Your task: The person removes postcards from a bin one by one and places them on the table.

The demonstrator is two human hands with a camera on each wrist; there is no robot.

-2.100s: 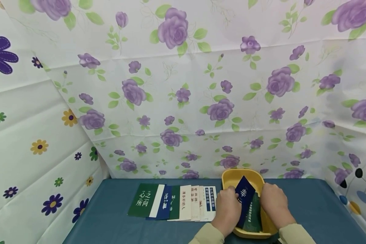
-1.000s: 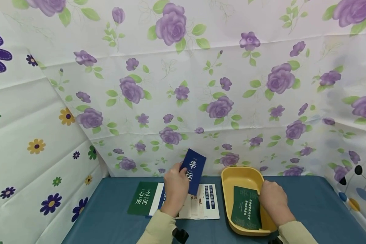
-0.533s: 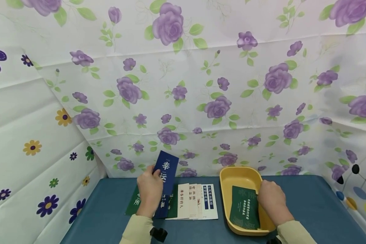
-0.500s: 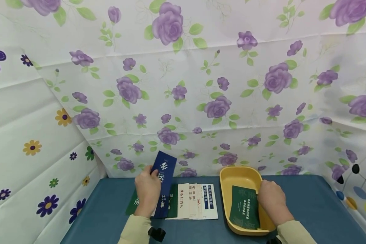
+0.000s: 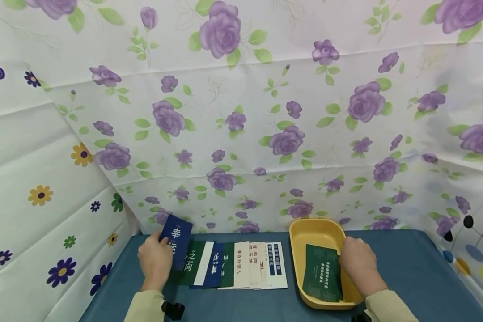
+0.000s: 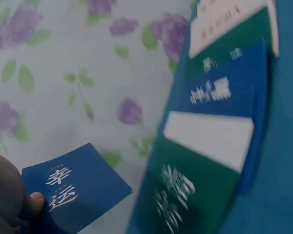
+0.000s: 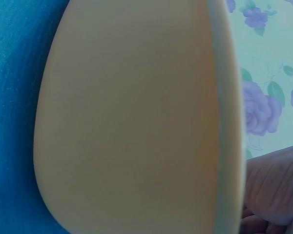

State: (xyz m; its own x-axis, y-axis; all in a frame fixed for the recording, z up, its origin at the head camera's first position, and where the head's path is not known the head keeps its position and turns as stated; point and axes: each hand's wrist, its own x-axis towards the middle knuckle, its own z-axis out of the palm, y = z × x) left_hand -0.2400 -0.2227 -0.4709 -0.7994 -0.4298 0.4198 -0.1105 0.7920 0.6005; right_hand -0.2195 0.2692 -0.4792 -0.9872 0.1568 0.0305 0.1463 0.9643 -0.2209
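Note:
Pinched in my left hand [image 5: 156,261] is a dark blue card [image 5: 178,241] with white Chinese characters. In the left wrist view the thumb lies on the face of that card [image 6: 83,187]. The card is raised and tilted, overlapping the left part of a green card [image 5: 194,268] at the left end of a row. My right hand [image 5: 360,264] grips the right rim of a yellow plastic basin [image 5: 319,228]. Inside the basin lies a dark green card [image 5: 323,273]. The right wrist view shows mostly the basin's outer wall [image 7: 132,117], with part of the hand at its rim.
Overlapping cards run from the green one rightward: a blue card [image 5: 212,270], another green card, a cream card [image 5: 242,268] and a white card [image 5: 281,277]. They lie on a blue-green table [image 5: 241,308]. A flowered sheet [image 5: 241,112] hangs behind the table.
My left hand has carried the blue card out of the basin and leftward over the row, lowering it at the left end. My right hand has stayed on the basin's rim.

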